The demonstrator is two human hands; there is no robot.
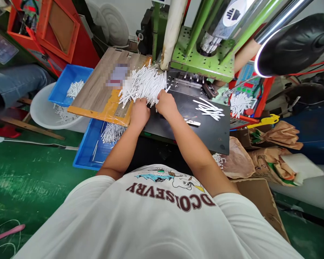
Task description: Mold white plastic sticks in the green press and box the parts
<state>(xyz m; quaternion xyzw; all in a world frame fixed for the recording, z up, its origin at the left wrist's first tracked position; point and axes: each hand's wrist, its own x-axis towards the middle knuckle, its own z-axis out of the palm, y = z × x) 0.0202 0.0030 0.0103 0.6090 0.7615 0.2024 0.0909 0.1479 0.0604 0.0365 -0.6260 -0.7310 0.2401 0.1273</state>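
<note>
A heap of thin white strips (pixel 148 82) lies on the right part of a wood-patterned board (pixel 97 77), edged with orange tape. My left hand (pixel 139 112) is closed at the near edge of the heap; its curled fingers hide whatever is in them. Just right of it, my right hand (pixel 166 103) is also closed, with the end of a white strip showing above its fingers. Beside the right hand stretches a dark metal plate (pixel 159 124). On it lie a loose bunch of white strips (pixel 210 108) and a small pale tool (pixel 192 122).
Behind the plate stands a green press (pixel 202 66) with metal tooling (pixel 185 82) beneath. A black round lamp (pixel 294 45) hangs at right. Blue bins (pixel 82 158) and a white tub (pixel 40 108) stand left. Another person's leg (pixel 24 84) shows at far left.
</note>
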